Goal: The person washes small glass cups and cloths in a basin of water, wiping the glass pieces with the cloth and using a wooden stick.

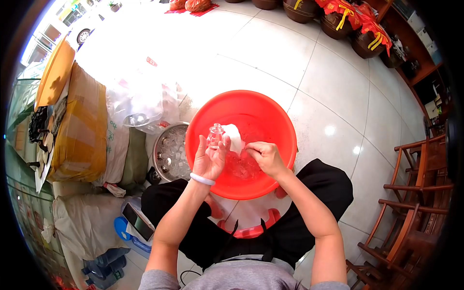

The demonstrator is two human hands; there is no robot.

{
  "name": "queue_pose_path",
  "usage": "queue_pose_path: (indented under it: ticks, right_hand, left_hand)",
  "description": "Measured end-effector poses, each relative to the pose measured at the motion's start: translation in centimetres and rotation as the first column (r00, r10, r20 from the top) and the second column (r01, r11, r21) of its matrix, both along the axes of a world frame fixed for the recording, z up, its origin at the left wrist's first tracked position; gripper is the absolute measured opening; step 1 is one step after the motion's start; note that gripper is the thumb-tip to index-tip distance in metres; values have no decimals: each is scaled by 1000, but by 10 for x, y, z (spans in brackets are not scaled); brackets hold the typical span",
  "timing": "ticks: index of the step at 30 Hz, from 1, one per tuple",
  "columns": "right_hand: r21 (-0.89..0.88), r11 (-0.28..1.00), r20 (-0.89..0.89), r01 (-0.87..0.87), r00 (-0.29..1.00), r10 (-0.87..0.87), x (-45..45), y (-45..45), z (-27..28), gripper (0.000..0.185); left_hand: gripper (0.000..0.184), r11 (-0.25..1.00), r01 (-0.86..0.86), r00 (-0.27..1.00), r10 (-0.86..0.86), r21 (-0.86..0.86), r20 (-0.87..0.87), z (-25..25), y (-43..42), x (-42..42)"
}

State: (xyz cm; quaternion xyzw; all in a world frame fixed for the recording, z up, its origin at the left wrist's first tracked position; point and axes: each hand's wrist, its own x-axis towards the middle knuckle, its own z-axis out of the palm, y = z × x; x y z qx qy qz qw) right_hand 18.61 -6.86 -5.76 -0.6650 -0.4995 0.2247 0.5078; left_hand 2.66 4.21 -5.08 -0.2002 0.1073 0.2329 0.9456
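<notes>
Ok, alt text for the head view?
A seated person's left hand holds up a small clear glass vessel over a red basin; the right hand is at a white cloth beside the vessel. A metal bowl of clear pieces sits left of the basin, near a taped box.

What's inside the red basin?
In the red basin, clear pieces lie jumbled toward the bottom. The left hand with its small clear bottle, the white cloth and the right hand cover parts; what's beneath them can't be seen.
</notes>
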Motion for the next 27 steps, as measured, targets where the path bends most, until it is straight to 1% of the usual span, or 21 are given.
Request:
queue_pose_path:
  ticks: [1,2,4,5,7,8,10,11,13,14,16,17,19,23,25,26,27]
  right_hand:
    - [-28,996,-94,-83,992,80,-1,0,1,10]
    - [-26,996,-95,-84,992,81,-1,1,-1,10]
    - [-2,990,-262,-143,955,138,-1,2,-4,13]
    - [-1,989,-262,-146,955,140,-1,2,-3,13]
    - [-60,973,-513,-224,843,163,-1,0,8,14]
    - [-60,972,-513,-227,842,165,0,0,9,14]
    - [-92,967,-634,-239,763,128,4,-1,10,14]
    - [-91,966,-633,-241,763,131,4,0,10,14]
    - [-19,988,-685,-154,721,99,5,1,9,14]
    - [-19,988,-685,-154,722,100,6,1,9,14]
    - [11,991,-694,-132,712,103,8,1,11,13]
    - [11,991,-695,-132,712,103,9,1,13,13]
    - [10,997,-703,-82,708,66,10,0,19,12]
    - [49,997,-690,-66,719,81,13,-1,20,14]
    - [13,997,-679,-70,731,60,13,-2,21,14]
    - [13,997,-680,-70,731,60,13,-3,22,14]
    - [-28,997,-635,-71,771,37,13,-4,24,14]
  left_hand:
    - [44,1000,1,1000,-1,4,-22,-1,0,0]
    - [44,1000,0,1000,0,6,-23,-1,1,0]
    - [44,1000,-7,998,9,28,-59,-3,1,-1]
    - [44,1000,-9,998,11,28,-58,-3,1,0]
    - [44,998,20,998,-16,60,-60,-3,1,0]
    - [44,998,17,998,-13,60,-61,-6,2,-1]
    - [41,994,47,993,-36,95,-112,-13,5,-1]
    - [41,994,44,993,-33,96,-111,-15,6,-1]
    - [34,951,91,969,-16,295,-245,-14,5,1]
    - [34,951,91,969,-17,296,-245,-12,3,1]
    - [29,904,172,950,-48,392,-308,-5,0,2]
    - [29,904,172,950,-47,392,-309,-7,1,2]
    - [29,806,286,933,-112,519,-341,-12,2,1]
    - [29,801,318,928,-152,508,-341,-8,-2,2]
    - [29,797,321,896,-80,511,-438,-1,-7,5]
    - [29,798,322,895,-80,510,-438,-1,-7,5]
    - [29,797,323,900,-91,510,-427,-1,-7,4]
